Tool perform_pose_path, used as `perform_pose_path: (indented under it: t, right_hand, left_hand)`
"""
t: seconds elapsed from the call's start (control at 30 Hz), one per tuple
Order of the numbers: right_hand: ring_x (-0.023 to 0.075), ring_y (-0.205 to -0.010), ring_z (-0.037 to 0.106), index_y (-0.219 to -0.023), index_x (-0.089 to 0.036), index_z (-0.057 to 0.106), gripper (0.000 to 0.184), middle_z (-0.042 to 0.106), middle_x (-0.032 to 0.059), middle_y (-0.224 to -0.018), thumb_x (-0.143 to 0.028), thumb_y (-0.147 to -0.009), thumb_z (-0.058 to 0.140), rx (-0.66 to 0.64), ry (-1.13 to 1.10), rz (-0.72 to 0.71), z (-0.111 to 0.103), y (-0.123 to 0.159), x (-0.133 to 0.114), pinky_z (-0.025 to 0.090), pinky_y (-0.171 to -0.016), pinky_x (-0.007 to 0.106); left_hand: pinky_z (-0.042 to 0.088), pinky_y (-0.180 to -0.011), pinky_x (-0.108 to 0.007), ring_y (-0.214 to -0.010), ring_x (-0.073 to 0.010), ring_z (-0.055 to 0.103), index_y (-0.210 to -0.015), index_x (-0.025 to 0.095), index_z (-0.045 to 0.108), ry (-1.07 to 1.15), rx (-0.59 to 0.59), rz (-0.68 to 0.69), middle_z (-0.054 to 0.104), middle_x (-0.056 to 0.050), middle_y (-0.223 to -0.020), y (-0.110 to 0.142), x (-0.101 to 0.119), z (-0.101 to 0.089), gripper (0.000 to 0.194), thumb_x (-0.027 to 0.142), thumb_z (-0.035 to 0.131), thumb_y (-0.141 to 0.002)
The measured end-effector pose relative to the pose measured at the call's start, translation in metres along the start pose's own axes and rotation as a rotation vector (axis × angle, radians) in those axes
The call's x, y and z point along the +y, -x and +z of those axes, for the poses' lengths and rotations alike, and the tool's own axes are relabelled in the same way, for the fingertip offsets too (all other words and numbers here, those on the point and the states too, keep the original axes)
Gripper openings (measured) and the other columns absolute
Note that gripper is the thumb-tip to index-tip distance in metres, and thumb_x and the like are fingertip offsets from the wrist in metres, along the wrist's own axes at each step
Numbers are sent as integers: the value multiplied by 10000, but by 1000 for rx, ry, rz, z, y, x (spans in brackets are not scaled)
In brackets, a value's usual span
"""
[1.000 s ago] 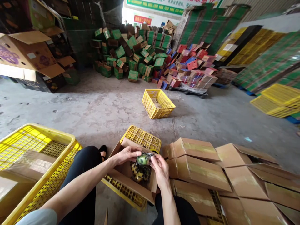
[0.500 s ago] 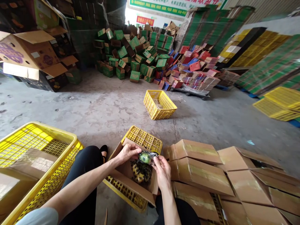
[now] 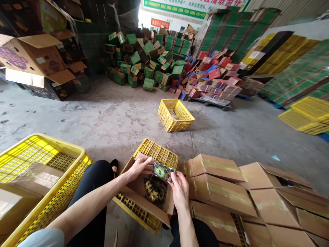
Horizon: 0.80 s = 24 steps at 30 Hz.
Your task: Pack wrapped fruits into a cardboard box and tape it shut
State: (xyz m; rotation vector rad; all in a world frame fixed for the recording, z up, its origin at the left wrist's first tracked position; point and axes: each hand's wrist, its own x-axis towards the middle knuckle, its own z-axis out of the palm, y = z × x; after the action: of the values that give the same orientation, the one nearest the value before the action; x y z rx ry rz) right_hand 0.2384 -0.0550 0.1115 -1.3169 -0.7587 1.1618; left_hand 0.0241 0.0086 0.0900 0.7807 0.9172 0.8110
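Note:
A small clear plastic bag with dark spots (image 3: 161, 171) has something green and rounded inside, apparently a fruit. My left hand (image 3: 141, 167) has its fingertips closed at the bag's left edge. On the right, the bag's other end is pinched between the thumb and fingers of my right hand (image 3: 180, 187). Both hands are over an open cardboard box (image 3: 137, 192), which sits tilted on an upturned yellow crate (image 3: 164, 155). Inside the box lie yellow fruits in dark-spotted wrapping (image 3: 151, 192), partly under the held bag.
At my left stands a large yellow crate (image 3: 82, 154) with cardboard boxes in it. Several closed cartons (image 3: 221, 192) lie at my right. Ahead on the floor is another yellow crate (image 3: 176, 125). Piles of green boxes (image 3: 148, 84) and red boxes (image 3: 214, 72) stand further back.
The bag has been drawn flatter and slightly to the right, showing more of its left end. My left fingers have shifted slightly left; my right hand has moved a little right.

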Motion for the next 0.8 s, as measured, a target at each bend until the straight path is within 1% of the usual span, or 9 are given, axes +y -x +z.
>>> perform_pose_path:
  t: [0.07, 0.13, 0.2, 0.3, 0.4, 0.47, 0.53, 0.67, 0.8]
  right_hand:
    - [248, -866, 722, -883, -244, 704, 412, 763, 36, -897, -570, -711, 887, 3, 11, -18, -2, 0, 0, 613, -767, 373]
    - [244, -866, 720, -894, -249, 714, 399, 766, 33, -901, -569, -722, 879, -4, 34, -29, -2, 1, -1, 608, -787, 379]
    - [247, -875, 719, -909, -254, 727, 395, 773, 33, -908, -576, -731, 871, -23, 60, -29, -2, 2, -1, 605, -809, 386]
    - [253, -893, 721, -905, -250, 741, 397, 776, 41, -915, -585, -735, 867, -68, 91, -33, 0, 5, -1, 600, -846, 395]
    - [266, -965, 728, -901, -245, 752, 369, 778, 49, -945, -567, -758, 861, -106, 132, -67, 2, 7, -3, 579, -942, 411]
    - [293, -1111, 713, -923, -248, 760, 335, 781, 70, -1077, -536, -781, 854, -128, 142, -92, 3, 8, -5, 546, -1031, 429]
    - [325, -1254, 660, -921, -247, 761, 320, 738, 93, -1270, -517, -779, 859, -139, 131, -104, 4, 8, -7, 522, -1084, 453]
    - [355, -1338, 612, -900, -239, 753, 324, 610, 103, -1501, -504, -759, 877, -155, 87, -62, 4, 7, -5, 504, -1126, 498]
    - [330, -1320, 630, -1012, -268, 752, 329, 678, 79, -1410, -479, -783, 857, -229, -69, 36, 4, 4, -1, 507, -1130, 541]
  left_hand:
    - [607, -699, -304, -829, -227, 769, -1241, 175, 690, -42, -56, -94, 772, -129, -1070, 2, -1, -1, 798, 855, 609, -832]
    - [581, -612, -283, -715, -219, 763, -1268, 180, 690, -56, -123, -189, 775, -129, -1034, 3, -2, -2, 860, 906, 498, -849]
    - [559, -579, -254, -682, -205, 756, -1261, 182, 700, -18, -192, -242, 773, -124, -1028, 3, -3, -3, 880, 921, 455, -852]
    - [570, -629, -234, -773, -202, 772, -1295, 201, 694, 68, -233, -230, 766, -126, -1108, 5, 0, -2, 813, 870, 539, -861]
    - [594, -700, -258, -835, -224, 778, -1291, 182, 696, 105, -202, -200, 768, -133, -1073, 6, 4, -1, 766, 790, 691, -826]
    - [605, -729, -283, -833, -231, 771, -1201, 156, 723, 116, -174, -165, 766, -124, -1016, 6, 6, -1, 716, 740, 772, -791]
    - [610, -734, -288, -812, -204, 746, -1077, 149, 737, 130, -146, -99, 750, -90, -965, 6, 5, -2, 616, 659, 856, -753]
    - [609, -744, -288, -792, -154, 690, -933, 151, 716, 136, -122, -7, 699, -29, -897, 3, 1, -5, 505, 468, 985, -647]
    - [587, -760, -308, -773, -151, 670, -927, 148, 719, 109, -109, 62, 702, -34, -917, 0, 1, -7, 519, 448, 1002, -611]
